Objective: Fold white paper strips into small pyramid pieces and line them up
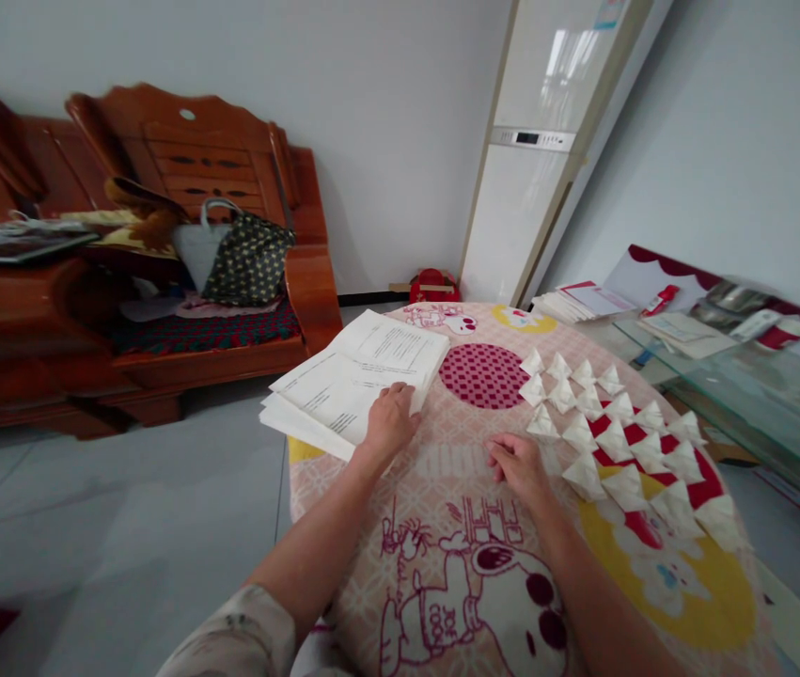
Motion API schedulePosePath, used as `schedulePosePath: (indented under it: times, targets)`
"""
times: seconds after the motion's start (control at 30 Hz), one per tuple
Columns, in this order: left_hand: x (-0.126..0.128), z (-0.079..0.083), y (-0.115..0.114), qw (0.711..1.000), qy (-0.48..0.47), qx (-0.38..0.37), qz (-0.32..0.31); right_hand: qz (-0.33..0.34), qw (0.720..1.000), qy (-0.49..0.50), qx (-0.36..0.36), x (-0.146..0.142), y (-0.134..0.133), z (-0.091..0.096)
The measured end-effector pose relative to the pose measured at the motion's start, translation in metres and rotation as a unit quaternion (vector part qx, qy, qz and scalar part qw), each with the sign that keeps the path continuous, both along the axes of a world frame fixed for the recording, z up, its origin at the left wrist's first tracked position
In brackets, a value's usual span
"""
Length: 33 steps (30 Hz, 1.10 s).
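1. Left hand (pixel 394 418): palm down, fingers loosely extended, on paper stack (pixel 343 376).
2. Right hand (pixel 518 463): fingers curled over tabletop (pixel 442 512); can't tell if gripping anything.
3. Paper stack: overhangs tabletop's left edge.
4. Folded paper pieces (pixel 613 440): rows near right edge.

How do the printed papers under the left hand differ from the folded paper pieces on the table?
Shape: the printed papers lie broad and flat, while the folded paper pieces are small and peaked.
Arrangement: the printed papers overlap in one pile; the folded pieces are spread out in rows.
Contact: the left hand rests on the printed papers, but no hand is on the folded pieces.
Both are whitish and sit on the patterned tablecloth.
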State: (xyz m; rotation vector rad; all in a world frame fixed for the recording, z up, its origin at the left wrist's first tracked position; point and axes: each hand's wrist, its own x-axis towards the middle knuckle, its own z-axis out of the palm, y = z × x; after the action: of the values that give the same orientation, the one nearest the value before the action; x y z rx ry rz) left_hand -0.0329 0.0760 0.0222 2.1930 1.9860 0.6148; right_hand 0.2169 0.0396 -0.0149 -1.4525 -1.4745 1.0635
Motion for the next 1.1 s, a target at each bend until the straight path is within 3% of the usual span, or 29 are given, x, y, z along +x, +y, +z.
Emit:
schedulePosePath:
  times: [0.13, 0.43, 0.53, 0.6, 0.7, 0.77, 0.97, 1.1]
  targets:
    - [-0.006, 0.000, 0.002, 1.000, -0.015, -0.006, 0.009, 0.005, 1.000, -0.007, -0.002, 0.002, 0.001, -0.003]
    - [-0.014, -0.001, -0.003, 0.992, -0.074, 0.059, -0.081, 0.005, 1.000, 0.011, -0.005, 0.002, 0.001, -0.005]
    - [-0.001, 0.003, -0.013, 0.968, -0.151, 0.109, -0.168, -0.018, 1.000, 0.018, -0.013, 0.002, 0.001, -0.003]
    - [0.011, 0.006, -0.021, 0.940, -0.200, 0.092, -0.261, -0.041, 0.999, 0.017, 0.001, 0.004, 0.000, 0.000]
    - [0.027, 0.006, -0.031, 0.902, -0.216, 0.036, -0.372, -0.059, 0.994, -0.023, 0.085, 0.010, -0.001, 0.005]
    - [0.032, 0.004, -0.033, 0.885, -0.220, 0.006, -0.411, -0.060, 0.981, -0.082, 0.163, 0.015, -0.002, 0.008]
    - [0.025, 0.001, -0.029, 0.869, -0.270, -0.072, -0.409, -0.023, 0.950, -0.148, 0.274, 0.026, 0.000, 0.007]
    - [0.019, 0.004, -0.027, 0.862, -0.324, -0.126, -0.369, 0.068, 0.957, -0.127, 0.254, 0.034, 0.001, 0.007]
